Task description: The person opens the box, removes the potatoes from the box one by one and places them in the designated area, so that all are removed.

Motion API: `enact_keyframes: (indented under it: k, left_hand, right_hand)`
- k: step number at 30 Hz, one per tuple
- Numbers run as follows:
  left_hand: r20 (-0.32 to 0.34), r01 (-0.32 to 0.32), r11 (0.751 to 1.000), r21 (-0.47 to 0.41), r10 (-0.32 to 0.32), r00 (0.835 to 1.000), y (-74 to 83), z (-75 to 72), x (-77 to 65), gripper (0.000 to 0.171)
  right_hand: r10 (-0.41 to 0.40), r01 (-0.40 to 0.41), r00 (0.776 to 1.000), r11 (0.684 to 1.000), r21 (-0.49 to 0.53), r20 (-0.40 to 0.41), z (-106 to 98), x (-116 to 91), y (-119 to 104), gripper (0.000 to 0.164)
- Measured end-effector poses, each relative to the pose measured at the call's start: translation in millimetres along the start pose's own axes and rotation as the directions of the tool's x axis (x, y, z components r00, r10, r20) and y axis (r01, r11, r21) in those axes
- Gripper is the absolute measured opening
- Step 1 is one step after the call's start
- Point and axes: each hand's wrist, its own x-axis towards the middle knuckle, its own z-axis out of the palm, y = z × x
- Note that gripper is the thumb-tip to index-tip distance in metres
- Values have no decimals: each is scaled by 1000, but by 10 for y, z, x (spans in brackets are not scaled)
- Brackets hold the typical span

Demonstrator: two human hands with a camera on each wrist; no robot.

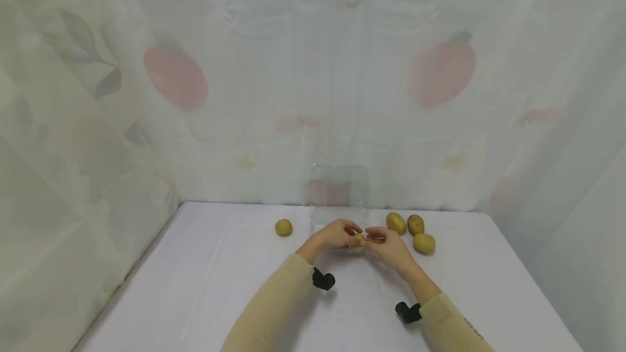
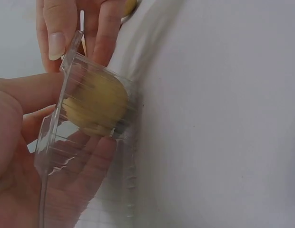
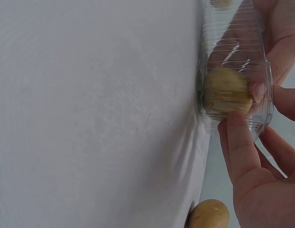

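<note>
A clear plastic clamshell box (image 2: 90, 190) stands on the table with its lid (image 1: 337, 186) raised at the back. Inside its right end sits a yellow potato (image 3: 227, 92), visible through the ribbed wall. My left hand (image 1: 338, 234) reaches into the box, its thumb and fingers around this potato. At the box's right end, my right hand (image 1: 389, 249) grips the wall and rim, one finger lying along the outside near the potato. The ribbed plastic partly blurs the left fingers in the left wrist view.
Three potatoes lie in a group on the table right of the box, including a rear potato (image 1: 395, 222) and a front potato (image 1: 424, 243). Another potato (image 1: 283, 227) lies to the left. A patterned curtain (image 1: 313, 69) hangs behind the white table (image 1: 220, 287).
</note>
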Motion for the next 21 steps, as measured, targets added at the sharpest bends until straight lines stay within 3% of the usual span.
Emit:
enact_keyframes:
  k: [7, 12, 16, 21]
  left_hand:
    - [-29, -11, 1000, -12, 10, 1000, 17, 32, 10, 39]
    - [-93, -14, 1000, 27, 16, 996, 45, 20, -13, 42]
    - [-155, 0, 998, 62, 9, 988, 67, -50, -56, 43]
    - [-172, -10, 998, 56, 19, 985, 79, -159, -96, 47]
  right_hand:
    - [-6, 6, 1000, 1000, -10, -9, 7, 1, 1, 47]
    - [5, -5, 1000, 1000, -25, -11, 1, -11, -20, 46]
    - [3, -4, 1000, 999, -33, -6, 0, -26, -42, 45]
    - [-5, 5, 1000, 999, -44, -2, -5, -29, -48, 47]
